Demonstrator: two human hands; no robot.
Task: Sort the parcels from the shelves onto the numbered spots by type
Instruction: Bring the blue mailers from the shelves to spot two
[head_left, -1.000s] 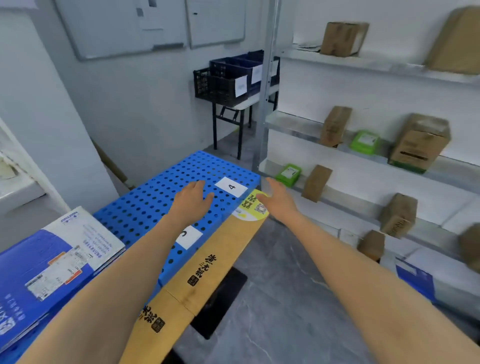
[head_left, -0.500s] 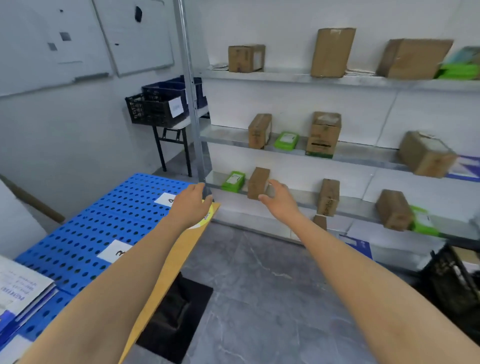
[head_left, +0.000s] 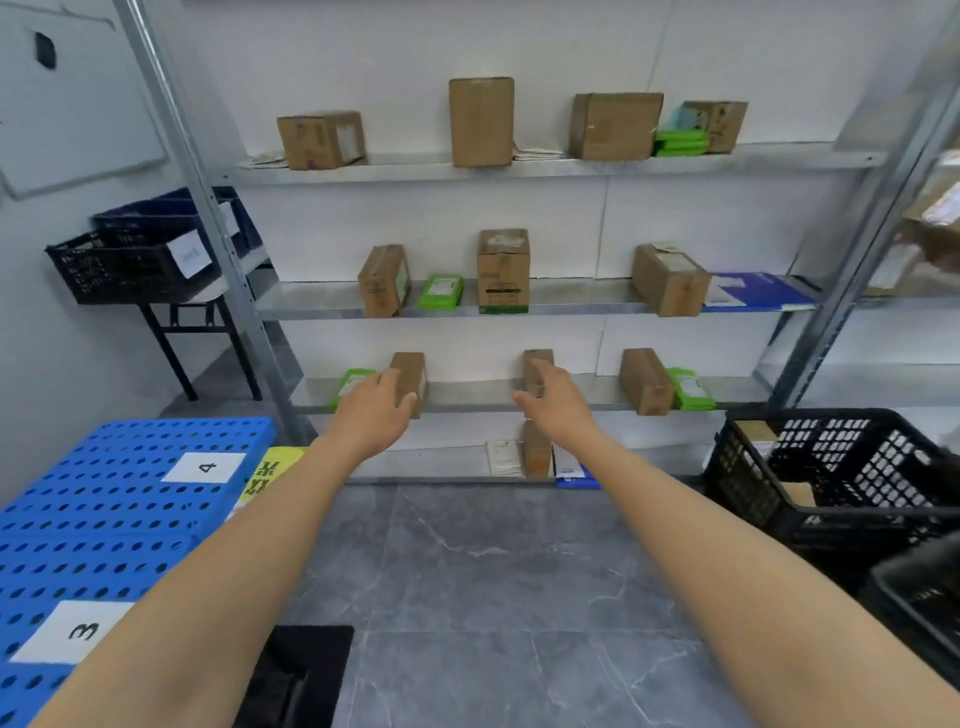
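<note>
Parcels (head_left: 413, 371) at frame centre are sitting just beyond the left hand (head_left: 374, 415) and right hand (head_left: 558, 402), both hovering with fingers apart, empty; each should be gripping 1 squarely.

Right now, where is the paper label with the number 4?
In the head view, the number 4 label lies at the lower left on the blue pallet, near its far corner, beside the yellow sticker.
</note>
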